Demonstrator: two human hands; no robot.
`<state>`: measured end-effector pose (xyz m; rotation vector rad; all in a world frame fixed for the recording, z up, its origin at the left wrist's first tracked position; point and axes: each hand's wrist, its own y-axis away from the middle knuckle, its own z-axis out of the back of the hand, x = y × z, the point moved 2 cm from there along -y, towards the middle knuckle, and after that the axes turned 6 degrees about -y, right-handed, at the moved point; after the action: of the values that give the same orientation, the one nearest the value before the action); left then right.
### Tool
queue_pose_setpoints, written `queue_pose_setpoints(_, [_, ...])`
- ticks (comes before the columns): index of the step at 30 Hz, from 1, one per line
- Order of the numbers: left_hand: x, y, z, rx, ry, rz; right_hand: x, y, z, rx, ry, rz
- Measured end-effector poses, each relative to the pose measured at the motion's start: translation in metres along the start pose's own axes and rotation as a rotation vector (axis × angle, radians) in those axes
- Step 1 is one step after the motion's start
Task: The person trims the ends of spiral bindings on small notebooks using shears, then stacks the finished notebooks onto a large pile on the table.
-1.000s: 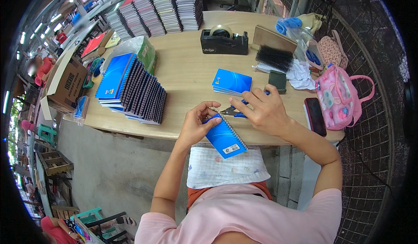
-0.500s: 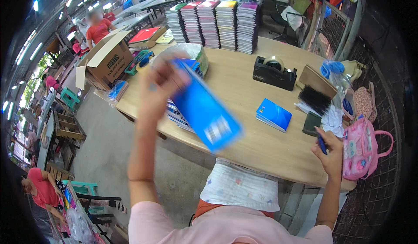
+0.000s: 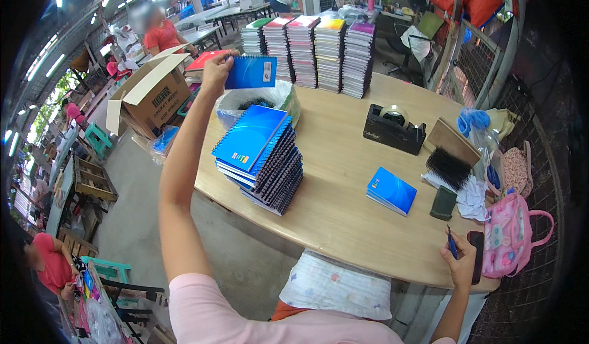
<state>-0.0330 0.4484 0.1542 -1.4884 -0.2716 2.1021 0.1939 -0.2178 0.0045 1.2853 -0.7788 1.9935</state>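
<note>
My left hand (image 3: 217,73) is raised at the far left of the table, its fingers closed on the spiral edge of a blue notebook (image 3: 253,73). Below it stands a tall stack of blue spiral notebooks (image 3: 250,136), slightly uneven. Behind that stack, a clear plastic bag (image 3: 287,101) sits open with dark contents I cannot make out. My right hand (image 3: 460,263) rests near the table's right front edge, closed around a slim blue pointed tool (image 3: 452,244), pen-like in shape. A few blue booklets (image 3: 392,192) lie in a small pile to its upper left.
Tall notebook stacks (image 3: 328,58) line the back. A black tape dispenser (image 3: 392,129), a brush (image 3: 448,167), a dark green block (image 3: 443,203), a phone (image 3: 476,255) and a pink bag (image 3: 508,236) occupy the right. An open carton (image 3: 153,95) stands left; co-workers are beyond.
My left hand has carried the blue notebook away from me, from above the stack to beside the plastic bag. The stack now shows fully. My right hand keeps its tool.
</note>
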Motion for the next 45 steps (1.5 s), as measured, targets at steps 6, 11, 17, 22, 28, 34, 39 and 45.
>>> queue_pose_setpoints(6, [-0.111,0.177,0.030,-0.068,-0.515,-0.841,-0.009,0.007,-0.003,0.010,0.039,-0.020])
queue_pose_setpoints(11, [-0.108,0.239,0.043,0.254,-0.537,-0.729,-0.012,0.008,-0.023,-0.008,0.193,0.115])
queue_pose_setpoints(17, [-0.126,0.272,0.037,0.150,-0.662,-0.847,-0.040,0.016,-0.042,0.024,0.655,0.242])
queue_pose_setpoints(22, [-0.142,0.327,-0.081,0.566,0.048,-0.396,-0.045,0.015,-0.042,-0.079,0.769,0.394])
queue_pose_setpoints(28, [-0.030,0.279,-0.306,0.567,-0.327,-0.169,-0.049,-0.078,-0.016,-0.279,0.476,0.344])
queue_pose_setpoints(34, [0.015,0.264,-0.341,0.776,-0.153,0.059,-0.108,-0.224,-0.017,-0.161,0.957,0.352])
queue_pose_setpoints(39, [-0.022,0.272,-0.292,0.579,0.079,0.080,-0.124,-0.252,-0.027,0.042,1.262,0.356])
queue_pose_setpoints(45, [-0.062,0.355,-0.183,0.261,0.241,-0.280,-0.064,-0.226,-0.001,-0.210,0.795,0.538])
